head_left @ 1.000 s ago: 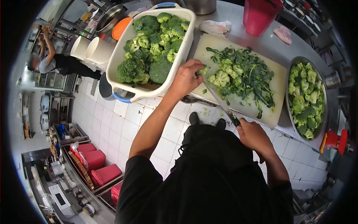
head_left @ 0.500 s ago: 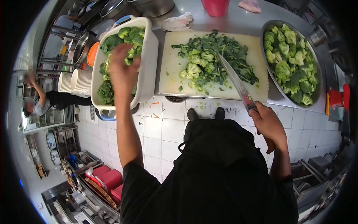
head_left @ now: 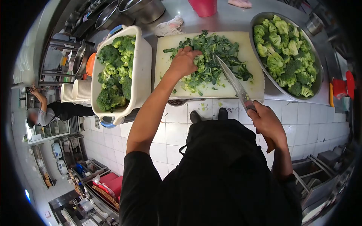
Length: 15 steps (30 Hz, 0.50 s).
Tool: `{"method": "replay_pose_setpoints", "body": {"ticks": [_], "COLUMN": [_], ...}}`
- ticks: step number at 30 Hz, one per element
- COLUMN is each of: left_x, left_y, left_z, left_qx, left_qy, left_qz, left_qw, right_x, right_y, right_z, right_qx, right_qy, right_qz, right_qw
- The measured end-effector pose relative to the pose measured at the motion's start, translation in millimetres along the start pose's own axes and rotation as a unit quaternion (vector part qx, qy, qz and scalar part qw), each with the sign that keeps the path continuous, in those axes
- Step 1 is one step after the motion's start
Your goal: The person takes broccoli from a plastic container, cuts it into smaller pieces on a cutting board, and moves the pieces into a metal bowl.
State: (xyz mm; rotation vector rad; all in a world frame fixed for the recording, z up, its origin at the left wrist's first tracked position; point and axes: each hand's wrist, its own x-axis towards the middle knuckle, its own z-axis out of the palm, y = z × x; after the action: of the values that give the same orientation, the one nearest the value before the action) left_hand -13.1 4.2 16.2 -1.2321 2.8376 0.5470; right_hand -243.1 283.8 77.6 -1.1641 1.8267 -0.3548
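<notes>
My left hand (head_left: 183, 62) had come back from the white tub of whole broccoli heads (head_left: 113, 71) to my left and pressed, fingers curled, on the broccoli pile (head_left: 211, 64) on the cutting board (head_left: 252, 84). My right hand (head_left: 266, 122) wrapped the knife (head_left: 233, 81), blade angled beside that grip, ready to cut.

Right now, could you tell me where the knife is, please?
In the head view the knife is in the right hand, its blade angled over the right part of the cutting board, tip in the chopped greens beside the left hand.
</notes>
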Motion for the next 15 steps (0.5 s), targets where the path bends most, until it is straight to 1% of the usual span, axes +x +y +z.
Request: {"method": "replay_pose_setpoints", "body": {"ticks": [2,5,7,8,9,10,11,12,14,15], "left_x": [5.2,7.2,1.9,-2.7,-7.5,-14.0,-23.0,-36.3,-59.2,-72.5], "left_y": [-12.6,-31.9,-33.6,-34.7,-39.6,-44.9,-49.3,-30.6,-39.0,-47.9], "left_z": [14.5,12.4,-6.1,-14.4,-20.2,-25.7,-28.5,-51.2,-75.7,-88.4], "left_qx": [-0.004,-0.041,-0.175,-0.242,-0.349,-0.450,-0.545,-0.561,-0.554,-0.549], "left_qy": [0.032,0.067,0.050,0.042,0.079,0.116,0.152,0.190,0.255,0.289], "left_qz": [0.003,-0.005,-0.070,-0.103,-0.094,-0.083,-0.072,-0.126,-0.125,-0.126], "left_qw": [0.999,0.997,0.981,0.964,0.929,0.881,0.821,0.796,0.782,0.775], "right_x": [1.1,0.0,1.4,2.6,3.9,4.6,5.5,8.1,13.1,13.5], "right_y": [5.9,1.9,3.4,3.6,2.4,0.5,-0.9,1.0,7.6,3.6], "right_z": [1.6,-3.3,-3.8,-4.6,-6.5,-8.5,-9.1,-8.2,-4.3,-5.3], "right_qx": [-0.002,0.017,0.014,0.012,0.015,0.019,0.022,0.019,0.010,0.024], "right_qy": [0.011,-0.005,0.002,0.005,0.000,-0.006,-0.014,-0.007,0.003,-0.004], "right_qz": [-0.014,-0.002,-0.012,-0.018,-0.009,-0.001,0.007,-0.001,-0.020,-0.008], "right_qw": [1.000,1.000,1.000,1.000,1.000,1.000,1.000,1.000,1.000,1.000]}}
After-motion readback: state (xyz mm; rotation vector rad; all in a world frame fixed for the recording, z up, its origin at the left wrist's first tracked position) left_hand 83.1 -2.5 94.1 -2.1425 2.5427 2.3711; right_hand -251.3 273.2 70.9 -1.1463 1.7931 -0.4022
